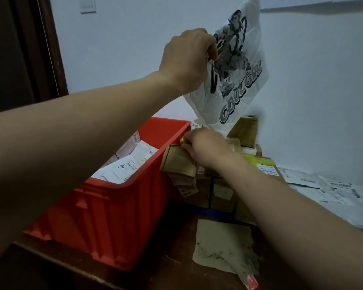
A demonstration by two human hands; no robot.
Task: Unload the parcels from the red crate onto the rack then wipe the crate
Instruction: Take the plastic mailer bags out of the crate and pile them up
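Note:
The red crate [122, 208] stands at left on a dark brown surface, with several white labelled parcels [125, 166] still inside. My left hand [187, 59] is raised above it, shut on the edge of a white bag parcel [241, 70] printed "COOL GIRL", which hangs against the wall. My right hand [205, 147] rests lower, fingers gripping the top of a small brown cardboard parcel [178, 162] on a stack of boxes right of the crate.
Stacked cardboard boxes [220, 191] sit on a blue shelf edge [216, 212] beside the crate. Flat white mailers [331, 189] lie at far right. A dirty beige cloth [224, 248] lies on the brown surface in front. A dark door frame [29, 49] stands at left.

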